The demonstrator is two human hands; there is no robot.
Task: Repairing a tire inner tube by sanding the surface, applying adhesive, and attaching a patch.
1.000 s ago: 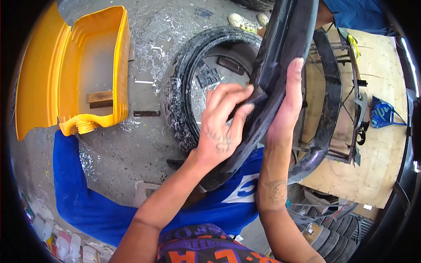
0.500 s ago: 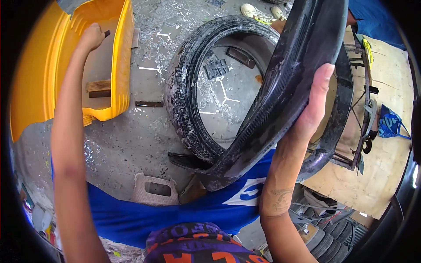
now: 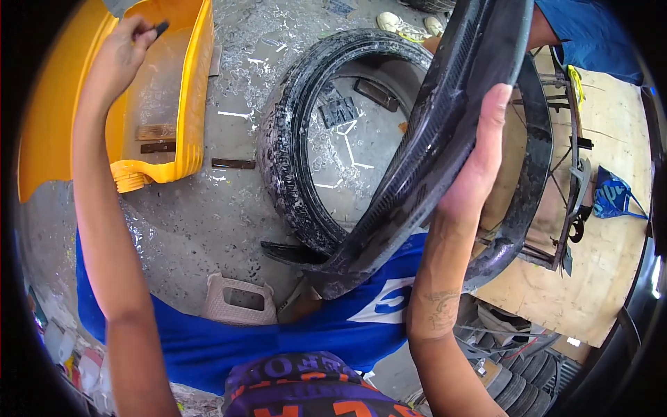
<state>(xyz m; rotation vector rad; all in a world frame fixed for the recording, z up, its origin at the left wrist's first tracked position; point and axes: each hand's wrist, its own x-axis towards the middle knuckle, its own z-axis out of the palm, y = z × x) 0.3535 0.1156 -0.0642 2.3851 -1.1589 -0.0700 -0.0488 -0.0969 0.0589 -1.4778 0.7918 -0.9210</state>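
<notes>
Hands split: one steadies a black tyre, the other reaches into a yellow tub.

Right hand (image 3: 476,156) lies flat, fingers together, pressed against the tyre (image 3: 431,139) held upright above the person's lap. Left hand (image 3: 125,48) is stretched out over the yellow tub (image 3: 187,90), fingertips pinched on a small dark tool (image 3: 160,28). Another tyre (image 3: 292,153) lies flat on the wet concrete floor (image 3: 201,229), just beside the tub.
</notes>
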